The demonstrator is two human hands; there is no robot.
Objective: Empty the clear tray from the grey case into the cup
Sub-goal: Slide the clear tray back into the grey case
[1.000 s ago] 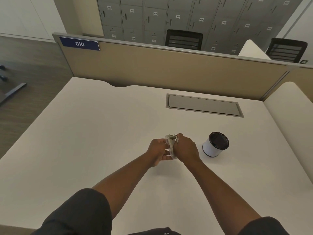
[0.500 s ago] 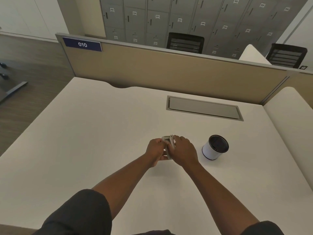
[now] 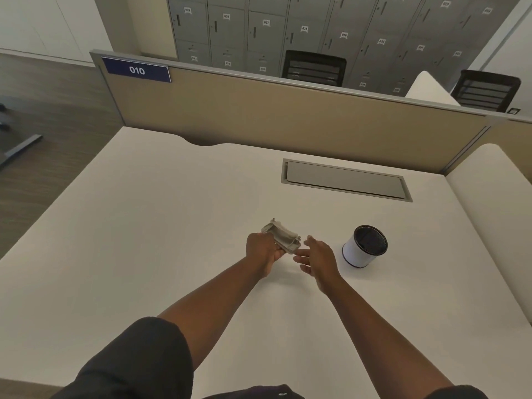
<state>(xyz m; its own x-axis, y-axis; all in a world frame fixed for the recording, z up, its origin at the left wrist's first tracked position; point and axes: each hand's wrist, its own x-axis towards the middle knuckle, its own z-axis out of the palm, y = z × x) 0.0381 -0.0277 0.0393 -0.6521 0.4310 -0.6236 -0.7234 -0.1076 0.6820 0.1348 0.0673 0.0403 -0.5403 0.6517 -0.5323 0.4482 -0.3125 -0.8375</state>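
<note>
A small grey case (image 3: 281,235) is held just above the white desk by my left hand (image 3: 263,249), which grips its near end; the case lies tilted with its open side up. My right hand (image 3: 316,256) hovers just right of the case with fingers spread, touching nothing. A white cup (image 3: 363,246) with a dark inside stands upright on the desk to the right of my right hand. I cannot make out the clear tray inside the case.
A grey cable hatch (image 3: 345,180) is set flush in the desk (image 3: 144,226) behind the cup. A tan partition (image 3: 288,116) closes the far edge. A second white desk (image 3: 495,197) adjoins on the right.
Both hands were closed together around the case. My right hand has let go and drawn back to the right with its fingers apart; my left hand has turned the case flatter.
</note>
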